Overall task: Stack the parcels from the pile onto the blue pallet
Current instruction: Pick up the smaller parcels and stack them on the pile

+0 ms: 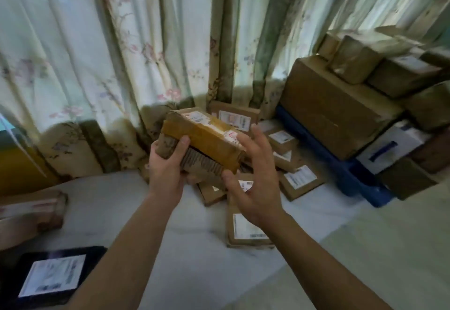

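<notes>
Item 1, near left: black mailer bag (52,277) with a white label, flat on the floor; not yet moved.

Item 2, left edge: taped brown parcel (34,210), blurred, on the floor; also waiting.

Item 3, centre: my left hand (168,163) is closed around the near-left end of a tape-wrapped cardboard parcel (204,139), thumb on its side, lifting it clear above the pile.

Item 4, centre right: my right hand (253,180) is spread, fingers apart, just beside the parcel's right end; I cannot tell whether it touches.

Item 5, beneath and beyond the hands: floor pile (248,227) of labelled cardboard parcels, several overlapping, running back to the curtain (97,54).

Item 6, right: blue pallet (350,175), already bearing a large carton (333,107), smaller boxes on top, and a white box at its near side.

Status, my estimate: stacking well under way; one parcel in transit, roughly a dozen remaining on the floor.
</notes>
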